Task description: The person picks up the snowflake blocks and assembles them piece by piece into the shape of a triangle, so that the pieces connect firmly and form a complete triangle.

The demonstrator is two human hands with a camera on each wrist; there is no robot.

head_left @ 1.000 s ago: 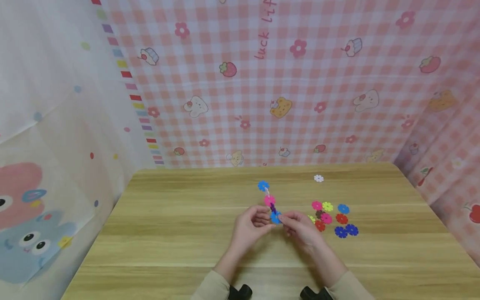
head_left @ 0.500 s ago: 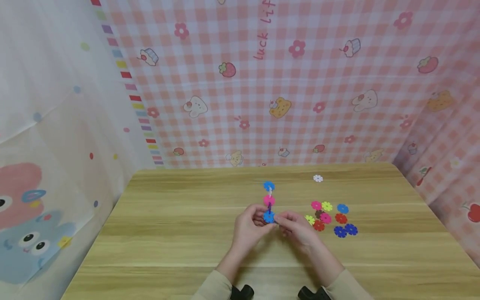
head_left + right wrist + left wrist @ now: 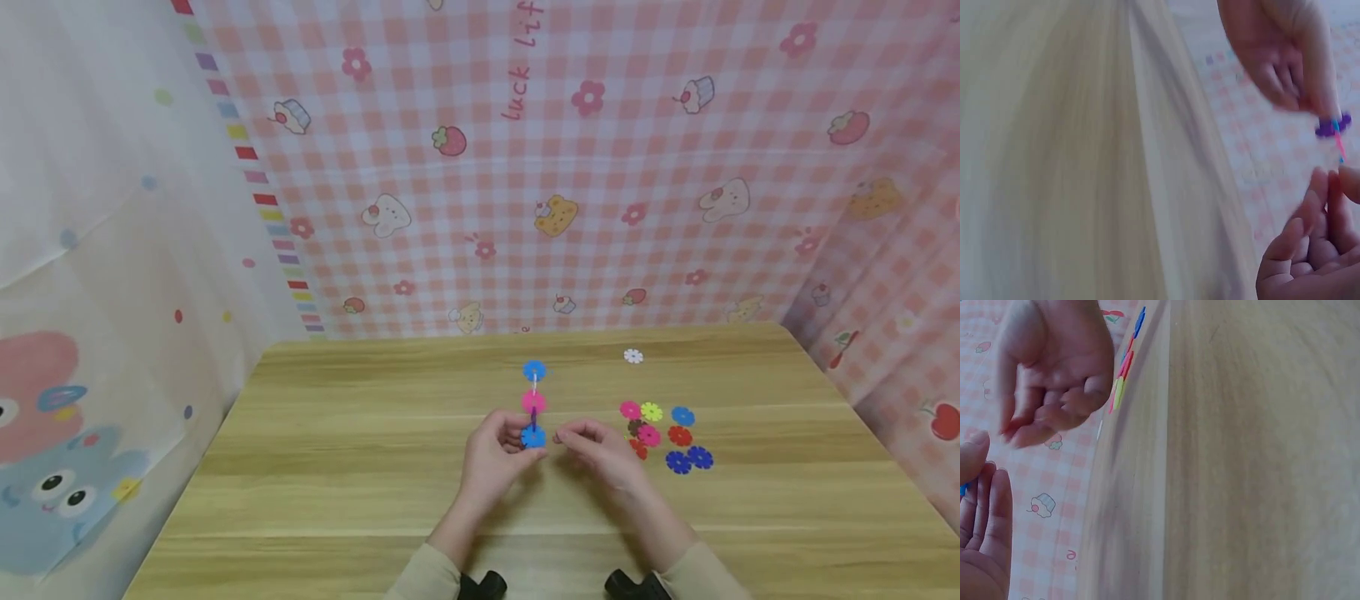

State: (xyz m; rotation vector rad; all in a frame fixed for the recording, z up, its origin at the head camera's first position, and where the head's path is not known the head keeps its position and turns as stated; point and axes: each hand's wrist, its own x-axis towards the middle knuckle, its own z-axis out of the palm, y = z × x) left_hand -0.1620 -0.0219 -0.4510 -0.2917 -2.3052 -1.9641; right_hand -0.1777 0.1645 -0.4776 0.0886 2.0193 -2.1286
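Note:
My left hand (image 3: 495,450) pinches a light-blue notched flower disc (image 3: 533,437) at the near end of a chain. Beyond it come a purple disc (image 3: 534,417) turned edge-on, a pink disc (image 3: 534,402), a white disc (image 3: 535,382) also edge-on, and another light-blue disc (image 3: 534,371) at the far end. The purple disc (image 3: 1325,128) shows below the left hand in the right wrist view. Just right of the chain, my right hand (image 3: 603,454) has its thumb and index fingertips close together and the other fingers loosely curled. No disc shows clearly at its fingertips.
Right of the hands lie loose flower discs on the wooden table (image 3: 360,467): pink (image 3: 648,435), yellow (image 3: 651,412), red (image 3: 680,436), dark blue (image 3: 678,462), light blue (image 3: 682,416) and brown. A white disc (image 3: 633,357) lies near the back edge. Patterned cloths hang behind and beside the table.
The chain has swung from leaning left to pointing straight away. My right fingertips have let go of the near light-blue disc and moved slightly right, while the left hand keeps its pinch.

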